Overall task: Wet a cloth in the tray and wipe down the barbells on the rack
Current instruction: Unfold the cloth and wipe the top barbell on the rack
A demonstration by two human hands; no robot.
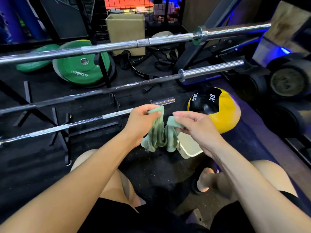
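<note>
My left hand (143,118) and right hand (196,125) each pinch a corner of the green cloth (159,135). The medicine ball (222,115) reads "2KG". The green plate (82,71) reads "STRENGTH".

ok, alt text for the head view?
Both hands, left hand and right hand, pinch a green cloth that hangs above a white tray on the floor. Three barbells lie on a rack ahead; a yellow ball sits to the right.
</note>
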